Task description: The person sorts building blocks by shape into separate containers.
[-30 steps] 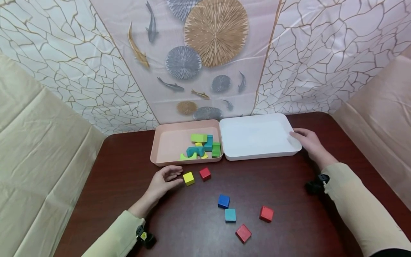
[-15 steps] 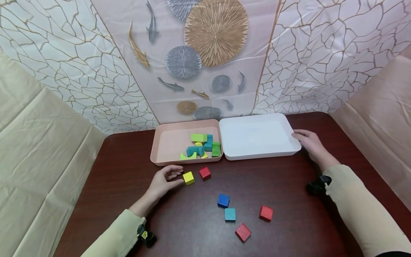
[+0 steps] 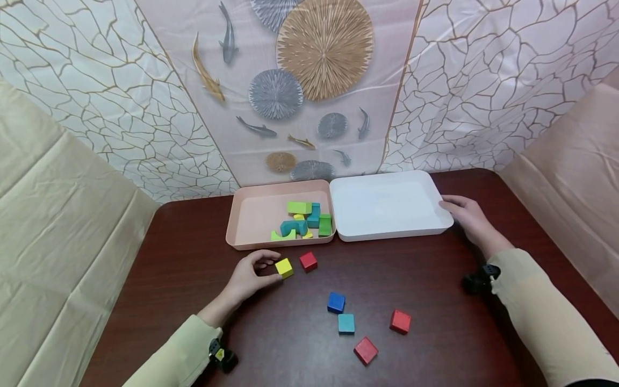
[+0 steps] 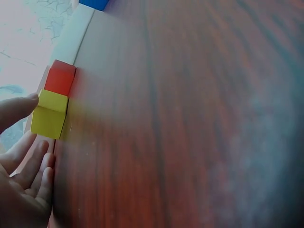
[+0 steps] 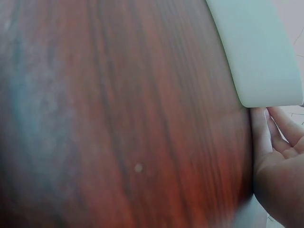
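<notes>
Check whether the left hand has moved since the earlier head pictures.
Yes: the left hand has shifted slightly rightward, toward the yellow block, judged against the pink tray behind it.

The right hand (image 5: 281, 168) touches the end of a pale tray (image 5: 261, 57) on the reddish-brown, wood-grained table (image 5: 137, 109).

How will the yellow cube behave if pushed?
The yellow cube looks rigid, given its crisp edges and flat faces. Its squat shape suggests sliding rather than rolling or tipping. Sheen on the table hints it may skid easily.
</notes>
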{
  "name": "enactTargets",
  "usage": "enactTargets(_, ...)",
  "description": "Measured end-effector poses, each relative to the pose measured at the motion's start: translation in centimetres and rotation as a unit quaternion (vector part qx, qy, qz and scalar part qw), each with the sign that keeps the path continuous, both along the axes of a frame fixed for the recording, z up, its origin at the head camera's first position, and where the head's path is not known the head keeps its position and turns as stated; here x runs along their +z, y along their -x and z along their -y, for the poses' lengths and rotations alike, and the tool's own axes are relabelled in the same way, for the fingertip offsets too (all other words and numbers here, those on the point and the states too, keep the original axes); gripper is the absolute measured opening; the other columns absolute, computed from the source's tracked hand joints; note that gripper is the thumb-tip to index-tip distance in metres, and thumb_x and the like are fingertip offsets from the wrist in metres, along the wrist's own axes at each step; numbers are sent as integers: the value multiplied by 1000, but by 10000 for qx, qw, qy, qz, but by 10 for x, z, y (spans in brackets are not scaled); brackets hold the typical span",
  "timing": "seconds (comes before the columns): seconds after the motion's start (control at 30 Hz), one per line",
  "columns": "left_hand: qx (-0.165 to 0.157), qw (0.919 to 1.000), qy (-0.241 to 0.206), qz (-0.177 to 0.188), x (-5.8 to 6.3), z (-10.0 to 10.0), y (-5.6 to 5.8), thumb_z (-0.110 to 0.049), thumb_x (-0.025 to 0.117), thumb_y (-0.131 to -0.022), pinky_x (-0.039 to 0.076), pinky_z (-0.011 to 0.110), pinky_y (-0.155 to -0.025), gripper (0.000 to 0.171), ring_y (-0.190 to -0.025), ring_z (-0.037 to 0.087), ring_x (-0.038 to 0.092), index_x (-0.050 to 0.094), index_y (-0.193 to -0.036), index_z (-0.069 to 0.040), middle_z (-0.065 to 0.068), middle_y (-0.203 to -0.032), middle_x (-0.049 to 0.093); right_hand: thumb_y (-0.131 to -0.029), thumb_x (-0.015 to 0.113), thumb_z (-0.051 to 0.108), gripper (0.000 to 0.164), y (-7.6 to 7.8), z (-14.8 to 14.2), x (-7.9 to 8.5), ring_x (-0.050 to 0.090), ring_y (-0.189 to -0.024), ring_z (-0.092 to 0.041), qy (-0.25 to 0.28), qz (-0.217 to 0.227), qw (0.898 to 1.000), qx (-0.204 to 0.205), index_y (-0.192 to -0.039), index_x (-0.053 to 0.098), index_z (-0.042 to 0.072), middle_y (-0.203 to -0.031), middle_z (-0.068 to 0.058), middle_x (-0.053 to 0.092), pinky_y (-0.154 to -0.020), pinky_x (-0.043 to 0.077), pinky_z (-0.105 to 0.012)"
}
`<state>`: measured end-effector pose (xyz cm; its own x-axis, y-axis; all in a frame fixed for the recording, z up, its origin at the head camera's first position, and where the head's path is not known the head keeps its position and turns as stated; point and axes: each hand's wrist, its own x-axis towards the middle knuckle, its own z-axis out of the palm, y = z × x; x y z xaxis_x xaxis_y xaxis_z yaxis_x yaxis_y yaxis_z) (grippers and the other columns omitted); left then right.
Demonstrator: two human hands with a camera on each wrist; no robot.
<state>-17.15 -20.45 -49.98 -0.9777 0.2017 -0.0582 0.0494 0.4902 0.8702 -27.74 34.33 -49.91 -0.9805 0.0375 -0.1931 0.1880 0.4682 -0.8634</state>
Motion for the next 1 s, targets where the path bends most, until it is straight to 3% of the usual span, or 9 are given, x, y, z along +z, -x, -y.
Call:
enactTargets(0.57,147,9988,437,-151,-1,-6,1,-11,93,-81,54,41,-100,40,-109,26,67,77,-118,-8,9,-117,76,-112,47,41,71,-3,1,-1,47,-94,16,95,-166,9998,12,-158,37,-12,-160,-35,39,-78,45,-4)
enactTargets(1.0,380,9984,412,-63,-1,-6,2,-7,90,-83,56,35,-95,30,-101,19,68,79,-111,-7,8,-109,77,-112,47,41,70,-3,1,-2,46,-96,14,48,-191,9998,39,-158,38,-12,-160,-35,39,-79,45,-5)
